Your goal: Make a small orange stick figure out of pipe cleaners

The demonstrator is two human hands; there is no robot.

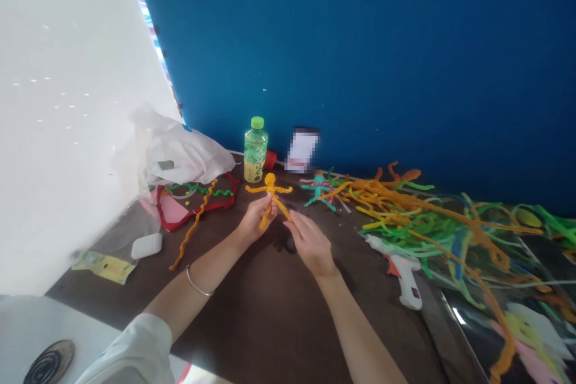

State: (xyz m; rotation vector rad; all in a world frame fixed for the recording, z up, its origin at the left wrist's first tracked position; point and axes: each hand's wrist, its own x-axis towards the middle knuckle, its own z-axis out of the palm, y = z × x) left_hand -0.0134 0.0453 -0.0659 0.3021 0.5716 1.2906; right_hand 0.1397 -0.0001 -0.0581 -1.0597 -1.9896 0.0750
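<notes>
A small yellow-orange pipe cleaner figure (270,187), with a round head, two outspread arms and two legs, is held upright over the dark table (265,306). My left hand (257,217) is closed around its lower body and one leg. The fingers of my right hand (310,243) pinch the end of the other leg, which slants down to the right. Behind my right hand lies a teal pipe cleaner figure (319,187) with a pink striped strand around it. A loose twisted orange pipe cleaner (194,225) rests left of my left hand.
A green-capped drink bottle (255,153) and a propped phone (302,150) stand near the blue wall. To the right are a glue gun (407,279) and a heap of pipe cleaners (432,210). At left lie a white case (146,246), a plastic bag (184,150) and a yellow packet (105,267).
</notes>
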